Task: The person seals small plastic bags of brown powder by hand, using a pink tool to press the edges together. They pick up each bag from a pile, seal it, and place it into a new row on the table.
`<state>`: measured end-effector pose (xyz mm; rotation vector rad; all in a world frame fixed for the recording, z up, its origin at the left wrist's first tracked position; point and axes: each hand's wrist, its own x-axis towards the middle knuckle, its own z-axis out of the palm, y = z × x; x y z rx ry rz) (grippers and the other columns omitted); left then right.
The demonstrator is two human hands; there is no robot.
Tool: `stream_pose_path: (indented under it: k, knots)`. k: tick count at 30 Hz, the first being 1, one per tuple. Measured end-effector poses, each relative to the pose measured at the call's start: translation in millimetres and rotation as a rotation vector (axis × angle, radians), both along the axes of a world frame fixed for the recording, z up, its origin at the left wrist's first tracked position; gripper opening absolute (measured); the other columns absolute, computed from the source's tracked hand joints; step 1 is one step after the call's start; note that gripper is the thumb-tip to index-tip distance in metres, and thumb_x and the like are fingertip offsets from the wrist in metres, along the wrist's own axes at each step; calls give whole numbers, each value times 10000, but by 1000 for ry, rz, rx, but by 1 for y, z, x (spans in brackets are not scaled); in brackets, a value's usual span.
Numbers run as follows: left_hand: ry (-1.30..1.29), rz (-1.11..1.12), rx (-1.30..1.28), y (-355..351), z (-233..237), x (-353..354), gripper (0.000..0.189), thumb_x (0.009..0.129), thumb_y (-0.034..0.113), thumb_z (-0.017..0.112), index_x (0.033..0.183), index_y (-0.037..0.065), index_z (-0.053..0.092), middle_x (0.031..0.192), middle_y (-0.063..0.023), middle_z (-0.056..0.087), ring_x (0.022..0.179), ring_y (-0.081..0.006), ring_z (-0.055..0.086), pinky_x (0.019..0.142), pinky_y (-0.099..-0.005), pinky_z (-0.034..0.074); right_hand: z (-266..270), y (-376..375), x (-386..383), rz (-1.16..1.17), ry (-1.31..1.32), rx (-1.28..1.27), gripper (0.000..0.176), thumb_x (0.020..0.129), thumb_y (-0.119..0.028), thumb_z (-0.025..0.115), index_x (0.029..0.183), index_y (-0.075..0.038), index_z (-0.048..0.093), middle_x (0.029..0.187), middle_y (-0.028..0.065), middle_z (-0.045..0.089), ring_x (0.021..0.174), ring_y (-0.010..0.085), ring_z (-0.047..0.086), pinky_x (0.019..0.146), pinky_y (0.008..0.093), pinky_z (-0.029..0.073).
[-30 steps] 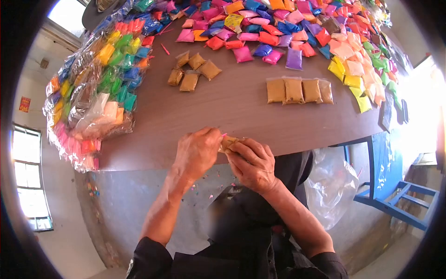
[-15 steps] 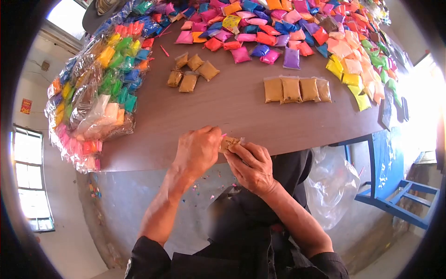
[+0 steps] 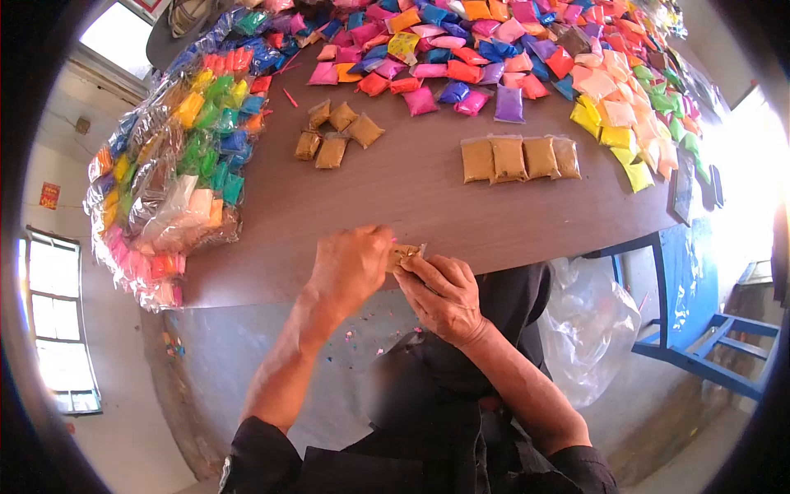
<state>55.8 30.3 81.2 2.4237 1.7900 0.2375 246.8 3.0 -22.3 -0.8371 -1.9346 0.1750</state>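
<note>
At the front edge of the brown table (image 3: 247, 267), my right hand (image 3: 444, 296) grips a small clear packet of tan-brown material (image 3: 403, 255). My left hand (image 3: 350, 263) is at the packet's left side, its fingers closed; a bit of something pink shows at its fingertips, too small to name. Farther back on the left lie several brown packets (image 3: 331, 153) in a loose group. On the right, more brown packets (image 3: 508, 159) stand in an overlapping row.
Colourful packets (image 3: 420, 100) are heaped along the back and right. Clear bags of coloured packets (image 3: 197, 156) cover the left side. A pink stick (image 3: 290, 97) lies near them. Below right are a clear plastic bag (image 3: 584, 329) and a blue stool (image 3: 691, 288).
Both hands stay at the packet with only slight movement of the fingers. The view has shifted a little.
</note>
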Motion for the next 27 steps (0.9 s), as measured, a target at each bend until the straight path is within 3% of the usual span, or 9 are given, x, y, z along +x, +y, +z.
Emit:
stream_pose_path:
  k: [3, 6, 9, 16, 24, 27]
  knots:
    - [2, 11, 11, 0, 8, -1, 147, 1006, 141, 705, 887, 57, 684, 891, -141, 745, 824, -403, 755, 727, -520, 599, -3, 0, 0, 6, -5, 0, 351, 793, -69, 929, 1130, -129, 854, 1253, -19, 748, 1020, 212, 689, 871, 393, 561]
    - [-33, -35, 25, -7, 15, 8, 138, 1007, 133, 698, 895, 53, 691, 897, -145, 750, 821, -406, 755, 722, -522, 598, -6, -2, 2, 34, -27, -17, 468, 764, -113, 856, 1231, -119, 828, 1311, -7, 720, 1141, 214, 680, 942, 393, 559]
    - [-66, -17, 8, -7, 9, 8, 141, 1004, 150, 725, 911, 49, 691, 890, -162, 730, 820, -436, 733, 688, -538, 577, -5, -1, 2, 27, -19, -6, 466, 764, -115, 857, 1230, -119, 829, 1309, -10, 720, 1141, 211, 680, 948, 391, 556]
    - [49, 56, 59, 1, 9, -14, 132, 1001, 139, 704, 899, 56, 696, 878, -133, 738, 801, -403, 757, 696, -508, 601, -7, -1, 0, 14, -12, 2, 442, 774, -116, 858, 1215, -124, 833, 1302, -16, 723, 1125, 207, 686, 943, 385, 553]
    - [25, -33, -10, -5, 5, 16, 135, 994, 157, 721, 897, 63, 713, 900, -134, 753, 831, -390, 767, 720, -503, 614, -6, -1, 1, 4, -18, 19, 433, 767, -125, 862, 1199, -133, 841, 1299, -16, 733, 1117, 209, 690, 940, 386, 556]
    - [120, -18, -7, 4, 0, -1, 154, 1007, 166, 708, 895, 62, 714, 900, -137, 754, 844, -395, 764, 722, -510, 611, -4, -1, -1, -9, 11, 15, 346, 784, -71, 928, 1111, -148, 848, 1252, -33, 744, 1025, 203, 692, 887, 390, 558]
